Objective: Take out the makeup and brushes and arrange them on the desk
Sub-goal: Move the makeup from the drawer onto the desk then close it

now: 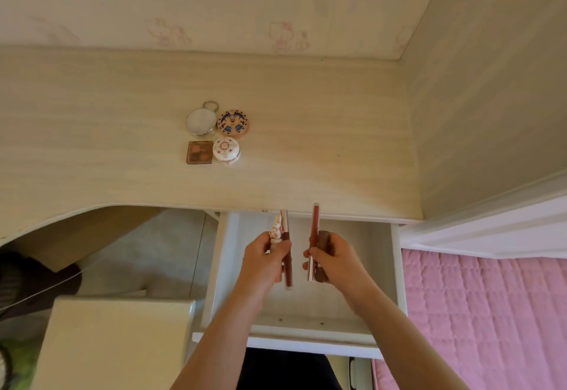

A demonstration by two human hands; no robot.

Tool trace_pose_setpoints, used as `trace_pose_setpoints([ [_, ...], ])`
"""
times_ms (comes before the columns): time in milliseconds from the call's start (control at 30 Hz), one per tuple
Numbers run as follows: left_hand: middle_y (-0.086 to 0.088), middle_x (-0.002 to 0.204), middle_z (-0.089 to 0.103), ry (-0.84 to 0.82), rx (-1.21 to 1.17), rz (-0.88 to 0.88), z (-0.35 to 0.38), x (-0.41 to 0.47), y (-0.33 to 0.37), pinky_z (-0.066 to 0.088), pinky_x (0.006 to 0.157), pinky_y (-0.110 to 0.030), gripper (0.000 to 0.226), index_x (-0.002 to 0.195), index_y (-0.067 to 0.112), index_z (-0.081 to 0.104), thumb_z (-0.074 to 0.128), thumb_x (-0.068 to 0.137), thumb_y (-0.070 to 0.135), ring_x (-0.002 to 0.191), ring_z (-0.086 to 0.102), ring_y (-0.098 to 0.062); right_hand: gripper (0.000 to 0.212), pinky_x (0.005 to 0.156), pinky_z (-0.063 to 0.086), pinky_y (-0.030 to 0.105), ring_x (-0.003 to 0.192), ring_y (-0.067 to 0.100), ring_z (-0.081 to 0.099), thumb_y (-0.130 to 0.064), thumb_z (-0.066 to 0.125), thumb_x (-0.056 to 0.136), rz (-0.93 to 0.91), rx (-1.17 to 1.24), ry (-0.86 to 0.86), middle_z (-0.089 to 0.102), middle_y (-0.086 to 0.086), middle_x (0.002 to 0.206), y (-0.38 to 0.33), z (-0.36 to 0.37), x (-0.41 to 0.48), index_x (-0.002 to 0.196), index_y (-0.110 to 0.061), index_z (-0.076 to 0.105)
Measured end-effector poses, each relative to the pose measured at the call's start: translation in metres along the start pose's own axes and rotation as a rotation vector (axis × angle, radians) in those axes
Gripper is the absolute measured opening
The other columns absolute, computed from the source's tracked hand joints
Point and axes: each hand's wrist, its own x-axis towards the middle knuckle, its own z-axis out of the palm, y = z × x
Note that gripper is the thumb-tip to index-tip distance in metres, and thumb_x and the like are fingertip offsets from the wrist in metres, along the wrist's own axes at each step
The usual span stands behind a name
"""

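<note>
Over the open drawer (395, 267), the left hand (265, 259) has its fingers (277, 270) curled round a dark red tube (287, 267) and white lipstick (277, 228), the right hand (336, 259) round a long red tube (315, 224) and brown lipstick (322, 239); doubled up, one could slip back in, or roll once laid on the table (306, 159)

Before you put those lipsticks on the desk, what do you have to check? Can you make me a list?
1. Left hand grips the slim tube and the white decorated tube: ok.
2. Right hand grips the long red tube and the brown tube: ok.
3. Bare desk right of the white round case: ok.
4. Nothing between the hands and the desk edge: ok.
5. Drawer fully emptied: cannot tell, the arms hide part of it.
6. Caps on tight: cannot tell.
</note>
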Motion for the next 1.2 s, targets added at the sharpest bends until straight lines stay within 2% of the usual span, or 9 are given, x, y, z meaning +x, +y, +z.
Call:
trace_pose_setpoints([
  [200, 0.003, 0.071, 0.061, -0.027, 0.02, 0.045, -0.001, 0.03, 0.032, 0.043, 0.05, -0.019, 0.006, 0.086, 0.022, 0.064, 0.06, 0.089, 0.025, 0.05, 0.055, -0.002, 0.007, 0.058, 0.054, 0.026, 0.079, 0.02, 0.07, -0.012, 0.053, 0.094, -0.062, -0.073, 0.07, 0.069, 0.003, 0.092, -0.03, 0.003, 0.022, 0.096, -0.019, 0.055],
  [333, 0.002, 0.067, 0.058, -0.035, 0.056, 0.077, -0.005, 0.058, 0.056, 0.041, 0.045, -0.017, 0.01, 0.08, 0.018, 0.06, 0.061, 0.088, 0.024, 0.049, 0.053, -0.004, 0.008, 0.068, 0.059, 0.037, 0.083, 0.025, 0.068, -0.012, 0.054, 0.094, -0.081, -0.091, 0.116, 0.067, 0.007, 0.094, -0.054, 0.01, 0.041, 0.095, -0.019, 0.052],
  [433, -0.001, 0.067, 0.058, -0.004, 0.1, 0.106, -0.006, 0.082, 0.074, 0.045, 0.047, -0.023, 0.012, 0.078, 0.017, 0.06, 0.063, 0.088, 0.022, 0.054, 0.054, -0.011, 0.012, 0.071, 0.059, 0.045, 0.084, 0.028, 0.068, -0.008, 0.056, 0.091, -0.073, -0.118, 0.136, 0.067, 0.009, 0.095, -0.073, 0.013, 0.06, 0.1, -0.015, 0.053],
  [567, -0.008, 0.07, 0.057, 0.061, 0.169, 0.153, -0.006, 0.117, 0.093, 0.043, 0.058, -0.037, 0.019, 0.081, 0.004, 0.058, 0.065, 0.085, 0.021, 0.061, 0.05, -0.021, 0.015, 0.072, 0.059, 0.045, 0.082, 0.028, 0.069, -0.007, 0.058, 0.088, -0.016, -0.108, 0.148, 0.067, 0.012, 0.095, -0.097, 0.018, 0.091, 0.097, -0.019, 0.053],
  [733, 0.004, 0.059, 0.046, 0.133, 0.283, 0.199, -0.004, 0.16, 0.115, 0.031, 0.05, -0.025, 0.029, 0.065, 0.018, 0.044, 0.064, 0.085, 0.016, 0.054, 0.042, -0.012, 0.019, 0.079, 0.056, 0.051, 0.089, 0.033, 0.066, -0.006, 0.06, 0.085, 0.016, -0.18, 0.173, 0.066, 0.014, 0.098, -0.124, 0.026, 0.135, 0.101, -0.015, 0.055],
  [867, 0.005, 0.063, 0.047, 0.16, 0.387, 0.214, -0.001, 0.187, 0.129, 0.027, 0.048, -0.023, 0.021, 0.072, 0.015, 0.047, 0.062, 0.086, 0.015, 0.055, 0.042, -0.008, 0.025, 0.078, 0.056, 0.045, 0.089, 0.031, 0.063, -0.008, 0.059, 0.085, -0.01, -0.293, 0.189, 0.062, 0.012, 0.099, -0.143, 0.034, 0.165, 0.11, -0.01, 0.054],
  [933, 0.003, 0.066, 0.046, 0.188, 0.474, 0.254, 0.0, 0.197, 0.133, 0.027, 0.048, -0.024, 0.019, 0.075, 0.012, 0.045, 0.061, 0.086, 0.015, 0.059, 0.042, -0.013, 0.023, 0.069, 0.051, 0.036, 0.084, 0.027, 0.058, -0.01, 0.056, 0.087, -0.033, -0.373, 0.197, 0.058, 0.009, 0.096, -0.149, 0.038, 0.178, 0.11, -0.009, 0.052],
  [1067, -0.004, 0.075, 0.055, 0.187, 0.55, 0.25, 0.002, 0.211, 0.139, 0.035, 0.056, -0.028, 0.011, 0.083, 0.008, 0.052, 0.058, 0.087, 0.017, 0.067, 0.05, -0.02, 0.018, 0.065, 0.04, 0.029, 0.078, 0.023, 0.05, -0.016, 0.055, 0.089, -0.062, -0.522, 0.228, 0.052, 0.003, 0.087, -0.158, 0.044, 0.198, 0.105, -0.009, 0.052],
  [1200, -0.005, 0.079, 0.055, 0.204, 0.584, 0.241, 0.003, 0.22, 0.145, 0.04, 0.057, -0.031, 0.011, 0.087, 0.007, 0.053, 0.056, 0.088, 0.017, 0.07, 0.051, -0.022, 0.014, 0.065, 0.042, 0.031, 0.075, 0.023, 0.051, -0.025, 0.055, 0.09, -0.081, -0.601, 0.229, 0.047, -0.002, 0.074, -0.164, 0.049, 0.209, 0.09, -0.013, 0.047],
])
